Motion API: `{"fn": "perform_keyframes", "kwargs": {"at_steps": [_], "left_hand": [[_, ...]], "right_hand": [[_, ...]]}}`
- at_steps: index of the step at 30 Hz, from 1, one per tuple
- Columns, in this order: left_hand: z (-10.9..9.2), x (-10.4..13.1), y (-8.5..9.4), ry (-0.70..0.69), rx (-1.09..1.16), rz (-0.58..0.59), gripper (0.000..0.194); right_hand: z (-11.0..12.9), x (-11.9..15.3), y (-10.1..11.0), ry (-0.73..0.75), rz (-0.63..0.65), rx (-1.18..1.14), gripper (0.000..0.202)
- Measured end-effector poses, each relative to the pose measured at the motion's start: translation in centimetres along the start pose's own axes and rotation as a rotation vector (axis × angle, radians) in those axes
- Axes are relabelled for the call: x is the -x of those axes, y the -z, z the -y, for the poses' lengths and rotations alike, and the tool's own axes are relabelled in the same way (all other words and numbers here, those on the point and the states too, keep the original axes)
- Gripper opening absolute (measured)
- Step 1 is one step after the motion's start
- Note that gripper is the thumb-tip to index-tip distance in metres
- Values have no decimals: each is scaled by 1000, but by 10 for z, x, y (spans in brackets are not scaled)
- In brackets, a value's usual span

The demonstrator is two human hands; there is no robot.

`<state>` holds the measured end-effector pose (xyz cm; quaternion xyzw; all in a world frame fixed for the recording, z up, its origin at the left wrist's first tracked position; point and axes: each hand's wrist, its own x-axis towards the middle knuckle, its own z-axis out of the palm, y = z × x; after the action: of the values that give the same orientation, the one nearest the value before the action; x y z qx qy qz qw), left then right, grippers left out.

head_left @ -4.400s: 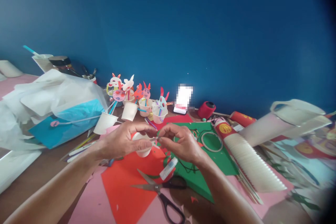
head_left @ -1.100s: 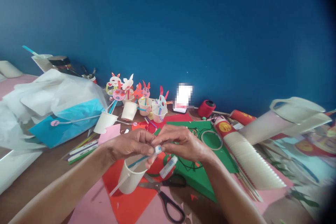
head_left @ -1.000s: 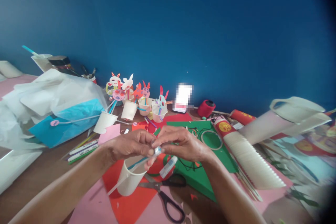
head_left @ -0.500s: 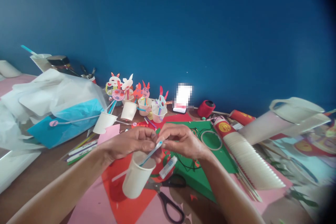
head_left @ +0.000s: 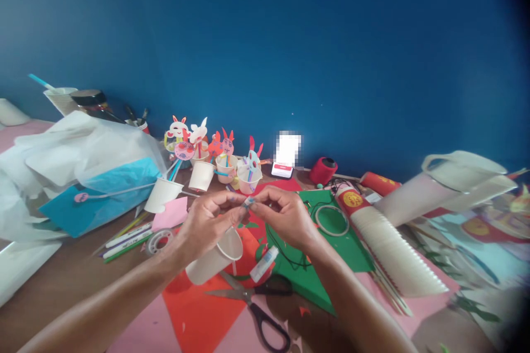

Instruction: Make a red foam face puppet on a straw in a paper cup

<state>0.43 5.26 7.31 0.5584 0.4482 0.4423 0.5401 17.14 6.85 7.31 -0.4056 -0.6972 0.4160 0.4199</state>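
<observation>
My left hand [head_left: 215, 215] and my right hand [head_left: 285, 212] meet at the fingertips, both closed in a pinch. Between them shows the small end of a blue-and-white straw [head_left: 249, 202]; fingers cover most of it. Below my left hand a white paper cup [head_left: 211, 259] tilts with its mouth to the upper right. Whether the left fingers also touch the cup, I cannot tell. Black-handled scissors [head_left: 248, 293] lie partly open on red paper [head_left: 199, 309], and a white glue tube [head_left: 264, 265] rests just above them.
Several cups [head_left: 250, 181] with paper animal masks stand at the back, near a lit phone [head_left: 282, 170]. Green paper [head_left: 323, 281] carries a white ring [head_left: 332, 221]. Right lies a long cup stack [head_left: 393, 248]; left are markers [head_left: 128, 237], a tape roll [head_left: 159, 242] and plastic wrapping [head_left: 74, 143].
Both hands have risen and drawn closer together. The cup has tipped further and shifted upward and left, uncovering the scissor blades. The straw's length no longer shows above the cup.
</observation>
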Motion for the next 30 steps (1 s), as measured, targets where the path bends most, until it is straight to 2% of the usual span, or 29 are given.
{"fn": "perform_keyframes", "kwargs": {"at_steps": [5,9,12,17,22,26,30], "left_hand": [[-2,-1,1,81,164,16,13],[-3,-4,3,211,334,59,10],[-2,-6,6,281,395,101,9],[-1,-8,9,320,447,162,9],[2,-9,12,355,497,232,7],[3,-9,14,341,506,236,6],[5,-10,15,339,518,246,5]], "right_hand": [[0,0,3,51,-26,130,13],[-1,-2,5,93,11,112,15],[-2,-3,5,59,18,65,15],[-4,-3,5,-32,18,-16,13],[-4,-3,7,-71,70,-91,14],[-6,-5,9,-90,153,-241,18],[-8,-6,10,-91,166,-312,18]]}}
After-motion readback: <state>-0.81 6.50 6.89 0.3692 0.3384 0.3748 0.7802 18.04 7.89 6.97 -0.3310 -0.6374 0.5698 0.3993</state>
